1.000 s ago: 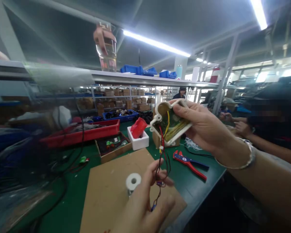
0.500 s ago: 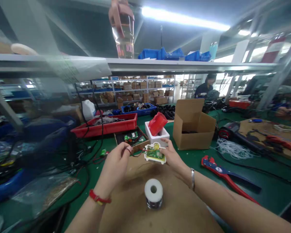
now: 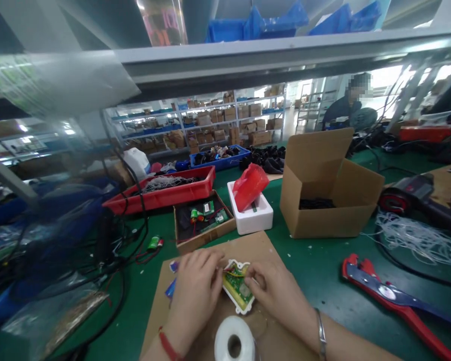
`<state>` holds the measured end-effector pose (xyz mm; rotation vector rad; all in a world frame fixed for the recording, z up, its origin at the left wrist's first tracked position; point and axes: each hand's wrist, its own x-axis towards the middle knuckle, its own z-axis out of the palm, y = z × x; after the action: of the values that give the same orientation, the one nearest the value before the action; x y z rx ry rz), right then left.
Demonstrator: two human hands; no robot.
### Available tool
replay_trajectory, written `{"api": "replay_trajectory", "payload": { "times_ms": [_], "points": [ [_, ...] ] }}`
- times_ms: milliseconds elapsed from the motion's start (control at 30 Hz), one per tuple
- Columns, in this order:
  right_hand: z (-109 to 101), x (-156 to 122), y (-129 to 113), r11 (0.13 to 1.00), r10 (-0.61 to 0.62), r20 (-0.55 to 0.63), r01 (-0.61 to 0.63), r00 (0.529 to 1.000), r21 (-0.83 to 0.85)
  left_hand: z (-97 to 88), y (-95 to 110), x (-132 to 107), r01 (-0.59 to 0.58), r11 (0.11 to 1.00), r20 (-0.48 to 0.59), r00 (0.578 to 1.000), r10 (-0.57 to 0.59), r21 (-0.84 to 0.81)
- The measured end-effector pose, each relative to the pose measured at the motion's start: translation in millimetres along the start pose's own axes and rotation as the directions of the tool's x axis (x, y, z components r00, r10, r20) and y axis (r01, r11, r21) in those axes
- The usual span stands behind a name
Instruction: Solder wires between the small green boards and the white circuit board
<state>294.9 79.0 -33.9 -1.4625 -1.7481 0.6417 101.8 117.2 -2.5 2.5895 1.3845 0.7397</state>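
A green circuit board in a white plastic frame [image 3: 237, 288], with yellow and red wires across it, lies low over the brown cardboard sheet [image 3: 261, 248]. My left hand [image 3: 197, 286] is closed at the frame's left edge, its thumb and fingers gripping there; their tips are partly hidden. From the other side, the bent fingers of my right hand [image 3: 276, 286] pinch the board's right edge. Just in front stands a white spool [image 3: 235, 341], its hole facing up. Something small and blue [image 3: 170, 289] shows beside my left hand.
Behind the sheet are a shallow carton of circuit parts [image 3: 206, 234], a white foam box [image 3: 253, 220] with a red bag, and an open cardboard box [image 3: 326, 220]. A red-handled wire stripper [image 3: 391, 296] lies right. A shelf [image 3: 248, 57] crosses above; a person [image 3: 342, 110] sits beyond.
Both hands and the board have come down onto the cardboard sheet, and the board has turned. My left hand has moved from the wires to the board's edge. The view has shifted lower and closer.
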Motion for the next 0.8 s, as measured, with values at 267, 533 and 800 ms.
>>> {"api": "replay_trajectory", "payload": {
  "times_ms": [267, 533, 800],
  "points": [
    [-2, 5, -9, 0.978, -0.128, 0.059, 0.136, 0.99, -0.159, 12.2, -3, 3, 0.051, 0.988, 0.085, 0.996, -0.039, -0.143],
    [-2, 2, -11, 0.978, -0.119, 0.051, 0.126, 0.992, -0.168, 15.5, -17, 7, 0.218, 0.931, 0.073, 0.976, -0.206, -0.293],
    [2, 0, -7, 0.975, -0.118, -0.029, 0.11, 0.993, -0.194, 7.7, -5, 3, 0.147, 0.93, 0.044, 0.989, -0.14, -0.336]
  ]
}}
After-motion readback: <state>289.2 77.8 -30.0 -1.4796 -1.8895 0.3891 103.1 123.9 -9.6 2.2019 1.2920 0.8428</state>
